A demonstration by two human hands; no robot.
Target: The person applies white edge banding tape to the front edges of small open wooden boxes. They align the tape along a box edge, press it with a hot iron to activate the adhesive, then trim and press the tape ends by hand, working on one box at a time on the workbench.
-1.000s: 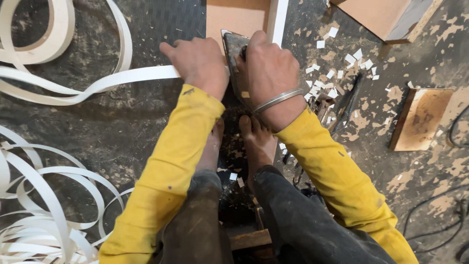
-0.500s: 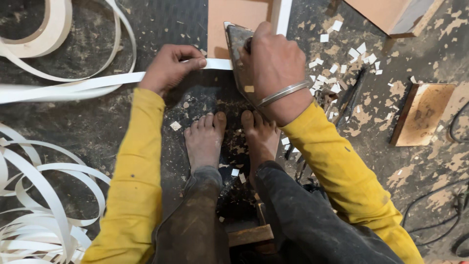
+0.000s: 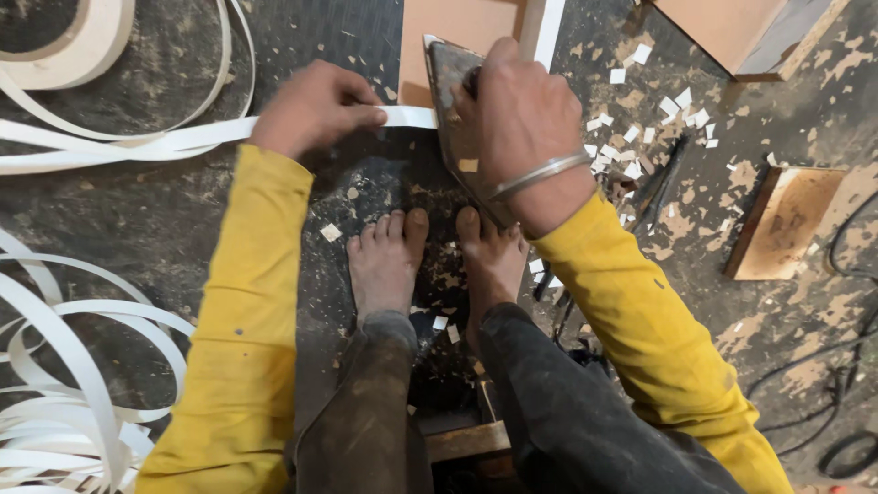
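Observation:
My left hand (image 3: 315,105) pinches a long white edge-band strip (image 3: 146,142) and presses its end against the near edge of a tan board (image 3: 457,37). My right hand (image 3: 517,110), with a metal bangle on the wrist, grips the handle of a dark old clothes iron (image 3: 453,101) that rests on the board's edge beside the strip's end. My bare feet (image 3: 430,256) stand just below, on the dirty dark floor. Both sleeves are yellow.
Coils of white strip lie at the left (image 3: 64,366) and a roll at top left (image 3: 82,46). Small white offcuts (image 3: 640,119) litter the floor at right. A wooden block (image 3: 786,224), another board (image 3: 732,32) and black cables (image 3: 841,366) lie right.
My left hand has slid left, away from the iron, drawing the white strip taut along the board's edge. My right hand stays on the iron. The view has shifted slightly.

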